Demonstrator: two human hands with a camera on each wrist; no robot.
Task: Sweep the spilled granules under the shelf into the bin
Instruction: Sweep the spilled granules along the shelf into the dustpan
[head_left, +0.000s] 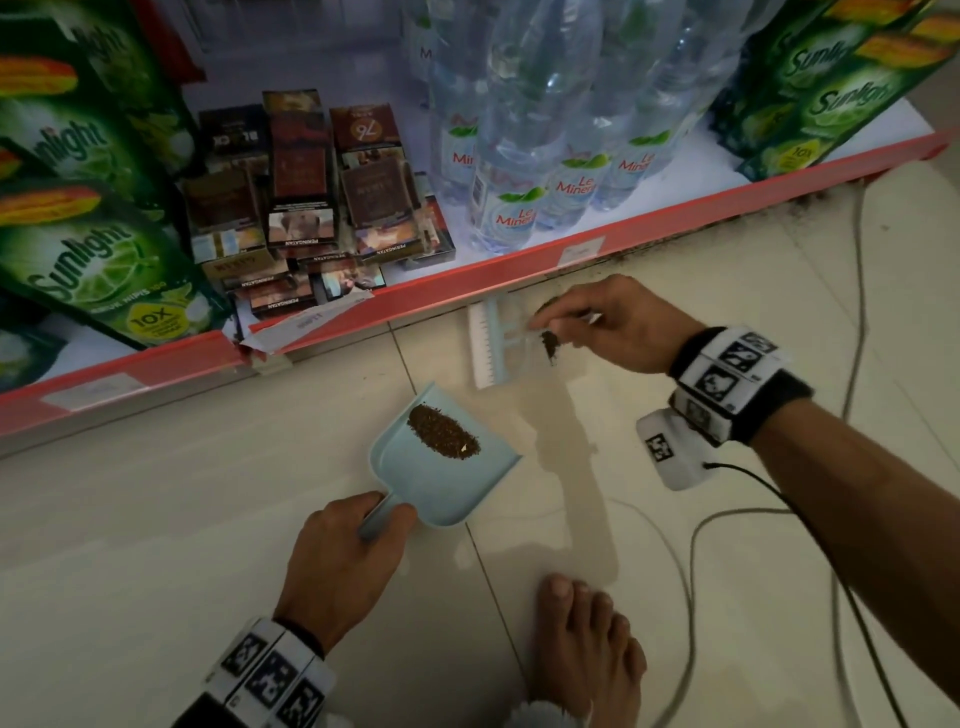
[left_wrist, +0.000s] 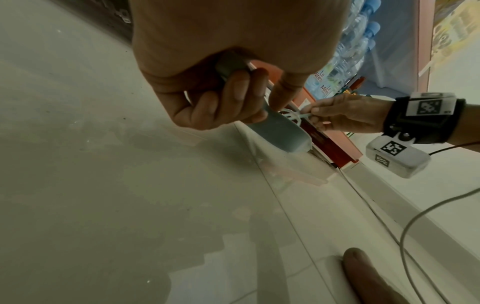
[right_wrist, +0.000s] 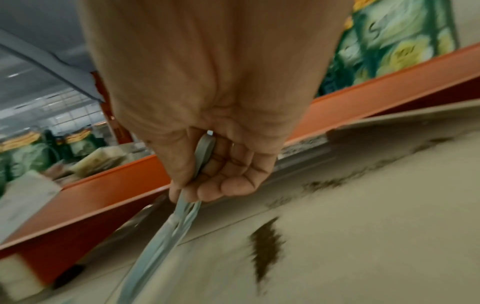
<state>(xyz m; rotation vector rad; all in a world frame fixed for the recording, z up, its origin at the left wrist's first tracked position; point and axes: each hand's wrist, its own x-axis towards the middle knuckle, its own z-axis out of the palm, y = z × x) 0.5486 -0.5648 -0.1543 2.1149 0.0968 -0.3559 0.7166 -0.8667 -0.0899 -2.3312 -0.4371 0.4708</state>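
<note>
My left hand (head_left: 358, 525) grips the handle of a pale blue dustpan (head_left: 447, 483) held just above the tiled floor; a pile of dark brown granules (head_left: 442, 432) lies in its scoop. To the right, my right hand (head_left: 571, 317) holds the handle of a small pale blue brush (head_left: 488, 343) whose white bristles face the shelf's red front edge (head_left: 467, 280). A small heap of granules (head_left: 549, 345) lies on the floor under that hand, also seen in the right wrist view as a dark streak (right_wrist: 267, 244). More granules (right_wrist: 324, 183) trail along the shelf base.
The low shelf holds green Sunlight pouches (head_left: 88, 249), cigarette packs (head_left: 311, 208) and water bottles (head_left: 524, 156). A grey cable (head_left: 691, 597) loops over the floor on the right. My bare foot (head_left: 587, 644) stands just behind the dustpan. No bin is in view.
</note>
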